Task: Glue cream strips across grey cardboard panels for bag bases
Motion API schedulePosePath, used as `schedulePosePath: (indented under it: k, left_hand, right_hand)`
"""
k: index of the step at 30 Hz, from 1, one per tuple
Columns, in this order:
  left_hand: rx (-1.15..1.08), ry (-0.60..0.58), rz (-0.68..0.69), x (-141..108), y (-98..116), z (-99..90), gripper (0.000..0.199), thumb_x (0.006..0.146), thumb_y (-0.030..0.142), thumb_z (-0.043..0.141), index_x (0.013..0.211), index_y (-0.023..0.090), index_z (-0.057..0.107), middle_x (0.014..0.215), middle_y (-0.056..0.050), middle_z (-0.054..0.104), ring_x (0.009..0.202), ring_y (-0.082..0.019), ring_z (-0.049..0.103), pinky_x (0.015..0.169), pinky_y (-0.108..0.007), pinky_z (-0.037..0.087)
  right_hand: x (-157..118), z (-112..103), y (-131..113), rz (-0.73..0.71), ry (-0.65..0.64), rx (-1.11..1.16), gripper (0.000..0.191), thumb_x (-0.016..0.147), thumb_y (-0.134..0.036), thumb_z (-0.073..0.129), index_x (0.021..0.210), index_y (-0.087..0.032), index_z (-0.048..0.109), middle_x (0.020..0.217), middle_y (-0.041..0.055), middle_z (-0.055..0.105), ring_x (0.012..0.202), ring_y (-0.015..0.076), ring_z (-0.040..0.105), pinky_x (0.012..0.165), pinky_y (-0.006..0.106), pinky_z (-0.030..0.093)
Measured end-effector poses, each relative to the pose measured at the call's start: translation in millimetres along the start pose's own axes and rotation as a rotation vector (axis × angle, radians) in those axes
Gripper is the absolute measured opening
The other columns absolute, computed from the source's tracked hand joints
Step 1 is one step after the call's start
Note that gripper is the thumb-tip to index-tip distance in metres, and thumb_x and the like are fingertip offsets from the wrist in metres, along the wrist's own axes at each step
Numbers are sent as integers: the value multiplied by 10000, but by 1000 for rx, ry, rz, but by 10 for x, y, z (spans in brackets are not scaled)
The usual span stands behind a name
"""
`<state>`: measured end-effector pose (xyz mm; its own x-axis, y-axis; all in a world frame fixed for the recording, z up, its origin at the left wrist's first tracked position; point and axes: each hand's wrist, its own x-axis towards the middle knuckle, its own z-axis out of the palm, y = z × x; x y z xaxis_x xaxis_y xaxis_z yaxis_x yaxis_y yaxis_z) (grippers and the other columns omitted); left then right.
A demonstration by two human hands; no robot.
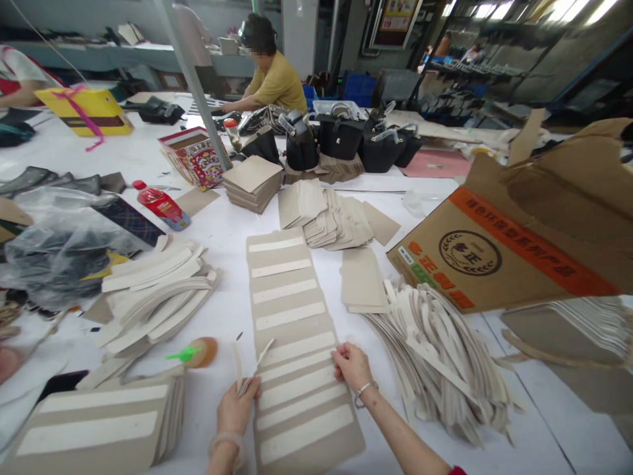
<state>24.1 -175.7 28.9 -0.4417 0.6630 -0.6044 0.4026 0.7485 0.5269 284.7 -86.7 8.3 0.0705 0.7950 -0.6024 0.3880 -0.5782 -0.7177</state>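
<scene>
Grey-beige cardboard panels [284, 316] lie overlapped in a long row before me, each with white strips [291, 321] across it. My left hand [235, 409] is at the row's left edge, fingers closed on a few narrow white strips [238, 363] that stick up from it. At the right edge, my right hand [353, 367] has its fingertips pinched together at the end of a white strip lying on a panel. How firmly those fingers grip the strip is hard to see.
To the right lie a heap of pale strips [440, 349] and a cardboard box [484, 251]. Stacked panels with white strips [93, 422] sit at front left, near a glue bottle with a green nozzle [202, 352]. Black handbags [339, 138] stand behind; a person in yellow [281, 82] works beyond.
</scene>
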Motion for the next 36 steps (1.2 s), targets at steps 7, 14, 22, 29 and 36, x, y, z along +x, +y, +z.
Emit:
schedulePosePath:
  k: [7,14,22,29,36]
  left_hand:
    - [-49,76,43,-41,-4,69,343,741,475,432,583,192,542,581,-13,616,633,-180,569,652,-272,391]
    - [-65,105,36,-45,-36,97,325,747,475,439,655,188,560,605,-21,632,641,-181,578,660,-276,387]
    - [-62,152,-2,-40,-53,168,226,740,421,464,680,204,486,631,-11,621,581,-149,567,589,-241,387]
    - [-45,148,66,-94,-62,3,217,717,426,506,685,215,468,645,3,612,632,-155,572,611,-237,386]
    - [-14,66,276,-445,156,-185,239,787,452,445,703,229,436,735,18,617,683,-128,563,636,-218,373]
  right_hand:
    - [27,-20,76,-46,-42,-61,249,695,-432,506,639,-192,477,504,-35,557,417,130,572,370,209,446]
    - [41,-25,105,-41,-66,-77,270,681,-469,499,635,-204,471,492,-32,560,442,148,589,411,230,466]
    - [100,6,85,4,-20,-202,208,685,-418,481,657,-228,401,429,-60,512,347,144,524,335,223,371]
    - [52,-94,-100,-221,93,-445,189,723,-364,442,620,-211,480,503,-7,558,504,142,547,505,237,388]
    - [-354,328,-496,-99,-332,88,401,699,-471,495,961,-169,527,653,-8,579,351,78,444,335,206,335]
